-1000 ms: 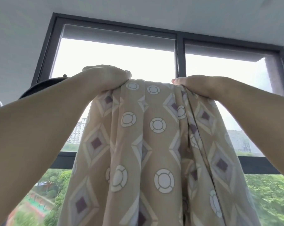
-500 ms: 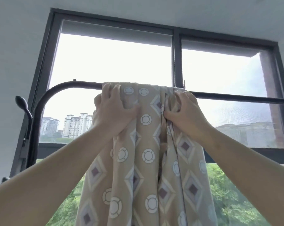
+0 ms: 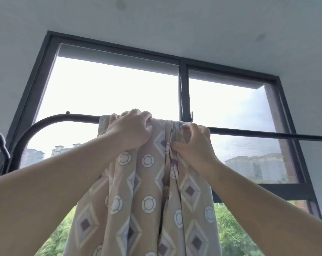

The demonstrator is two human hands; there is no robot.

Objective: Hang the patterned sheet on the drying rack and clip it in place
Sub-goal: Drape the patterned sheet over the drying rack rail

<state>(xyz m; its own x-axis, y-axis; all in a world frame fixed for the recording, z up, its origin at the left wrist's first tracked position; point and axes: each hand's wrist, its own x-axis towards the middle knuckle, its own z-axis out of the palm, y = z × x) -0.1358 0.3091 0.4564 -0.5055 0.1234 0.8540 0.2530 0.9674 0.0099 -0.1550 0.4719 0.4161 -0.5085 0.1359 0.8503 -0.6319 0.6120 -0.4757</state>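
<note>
The patterned sheet (image 3: 147,182) hangs bunched over the rack bar (image 3: 267,133), which runs left to right; the left hand (image 3: 129,131) and right hand (image 3: 194,145), fingers curled, grip its folds at the bar.

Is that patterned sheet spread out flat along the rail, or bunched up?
Bunched: the sheet hangs in deep folds over the rail.

Strong daylight through the window (image 3: 115,89) blows out the sky, backlighting everything; edges bend, perhaps from wide-angle distortion.
</note>
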